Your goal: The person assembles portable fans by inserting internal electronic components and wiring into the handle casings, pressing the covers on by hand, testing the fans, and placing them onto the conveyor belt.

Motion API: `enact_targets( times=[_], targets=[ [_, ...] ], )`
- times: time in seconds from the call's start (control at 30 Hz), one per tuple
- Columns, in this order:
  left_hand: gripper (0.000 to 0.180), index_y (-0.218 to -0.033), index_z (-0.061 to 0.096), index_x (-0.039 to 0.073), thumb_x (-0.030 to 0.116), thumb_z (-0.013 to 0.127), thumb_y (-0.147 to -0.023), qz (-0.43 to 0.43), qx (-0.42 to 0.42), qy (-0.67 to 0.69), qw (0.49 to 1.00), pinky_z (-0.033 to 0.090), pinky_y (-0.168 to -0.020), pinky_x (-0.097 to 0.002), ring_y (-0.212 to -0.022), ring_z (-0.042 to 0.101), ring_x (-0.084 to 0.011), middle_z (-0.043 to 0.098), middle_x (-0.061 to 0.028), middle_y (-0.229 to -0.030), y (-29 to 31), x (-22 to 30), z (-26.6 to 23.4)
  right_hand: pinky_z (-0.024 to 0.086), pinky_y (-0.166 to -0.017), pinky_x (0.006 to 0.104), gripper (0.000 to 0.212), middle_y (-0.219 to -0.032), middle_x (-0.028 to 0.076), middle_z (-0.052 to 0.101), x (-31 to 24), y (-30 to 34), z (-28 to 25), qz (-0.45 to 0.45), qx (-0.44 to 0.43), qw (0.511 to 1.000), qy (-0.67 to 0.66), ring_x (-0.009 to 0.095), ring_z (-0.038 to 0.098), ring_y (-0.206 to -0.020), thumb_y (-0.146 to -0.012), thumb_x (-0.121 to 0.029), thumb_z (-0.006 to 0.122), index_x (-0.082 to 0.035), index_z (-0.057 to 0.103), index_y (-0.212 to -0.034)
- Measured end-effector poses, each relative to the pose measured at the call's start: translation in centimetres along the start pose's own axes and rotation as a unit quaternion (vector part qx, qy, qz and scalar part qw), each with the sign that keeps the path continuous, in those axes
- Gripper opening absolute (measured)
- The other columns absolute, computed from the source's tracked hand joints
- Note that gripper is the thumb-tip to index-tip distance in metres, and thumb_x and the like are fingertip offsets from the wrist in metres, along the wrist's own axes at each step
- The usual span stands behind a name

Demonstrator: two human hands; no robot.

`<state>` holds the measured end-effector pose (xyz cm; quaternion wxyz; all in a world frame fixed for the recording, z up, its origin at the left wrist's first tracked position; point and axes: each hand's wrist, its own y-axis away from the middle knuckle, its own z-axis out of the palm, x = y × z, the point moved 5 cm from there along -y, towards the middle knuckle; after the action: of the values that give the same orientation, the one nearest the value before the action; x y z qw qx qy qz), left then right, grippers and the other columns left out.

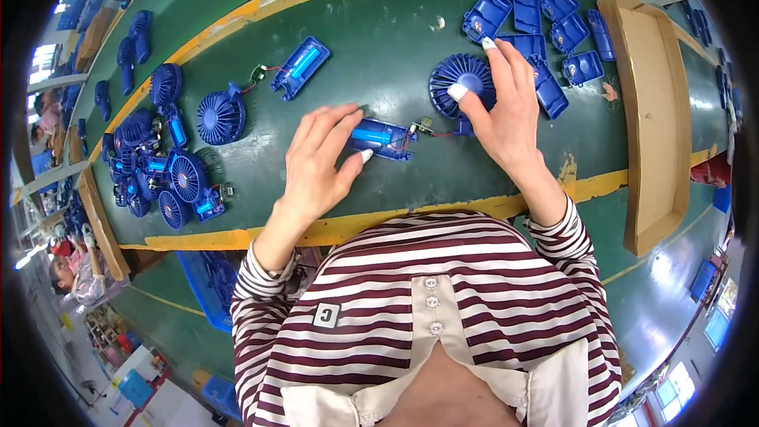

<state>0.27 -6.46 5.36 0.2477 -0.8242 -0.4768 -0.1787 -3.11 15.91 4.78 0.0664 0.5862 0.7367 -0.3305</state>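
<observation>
My left hand (320, 154) grips the left end of a blue handle shell (391, 139), thumb on the near side and fingers on the far side. A light-blue cylindrical battery (370, 137) lies inside that shell. A small green circuit board (424, 125) sits just right of the shell, with thin wires running to a round blue fan head (457, 79). My right hand (506, 107) holds this fan head by its right side, the thumb lying on the grille and the fingers past its far edge. White covers are on some fingertips.
Another wired fan head (220, 117) and battery shell (301, 67) lie farther left. A pile of fan parts (158, 170) covers the table's left end. Several blue shell halves (528, 8) are at the far right, beside a long cardboard tray (632, 126). The yellow table edge (237, 239) runs before me.
</observation>
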Motion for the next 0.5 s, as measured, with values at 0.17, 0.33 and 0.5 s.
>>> enact_targets(
  times=[0.17, 0.33, 0.5],
  targets=[
    [0.055, -0.111, 0.052, 0.001, 0.005, 0.069, -0.059, 0.047, -0.097, -0.024, 0.994, 0.040, -0.086, -0.0372, -0.101, 0.048, -0.0303, 0.052, -0.0111, -0.109, -2.0, 0.8, 1.5, 0.038, -0.087, 0.0449, 0.083, -0.121, 0.025, 0.040, -0.5, 0.8, 0.8, 0.031, -0.051, 0.993, 0.099, 0.039, 0.040, -0.110, -0.058, -0.034, 0.076, 0.002, 0.038, -0.122],
    [0.038, -0.100, 0.056, 0.001, 0.008, 0.067, -0.064, 0.022, -0.207, -0.027, 0.978, 0.043, -0.070, -0.0388, -0.080, 0.053, -0.0300, 0.055, -0.0115, -0.090, -2.6, 0.6, 3.9, 0.041, -0.084, 0.0428, 0.091, -0.126, 0.025, 0.034, -0.6, 1.0, 2.6, 0.092, -0.124, 0.984, 0.092, 0.039, 0.041, -0.108, -0.052, -0.022, 0.078, 0.000, 0.031, -0.126],
    [0.024, -0.086, 0.054, -0.001, 0.015, 0.062, -0.071, -0.113, -0.236, 0.075, 0.962, 0.044, -0.061, -0.0376, -0.067, 0.058, -0.0322, 0.057, -0.0160, -0.070, -3.1, 0.8, 4.7, 0.037, -0.092, 0.0392, 0.096, -0.126, 0.024, 0.030, 0.4, 1.1, 1.9, 0.046, 0.034, 0.981, -0.185, 0.038, 0.038, -0.113, -0.054, -0.016, 0.076, 0.003, 0.022, -0.131]
  ],
)
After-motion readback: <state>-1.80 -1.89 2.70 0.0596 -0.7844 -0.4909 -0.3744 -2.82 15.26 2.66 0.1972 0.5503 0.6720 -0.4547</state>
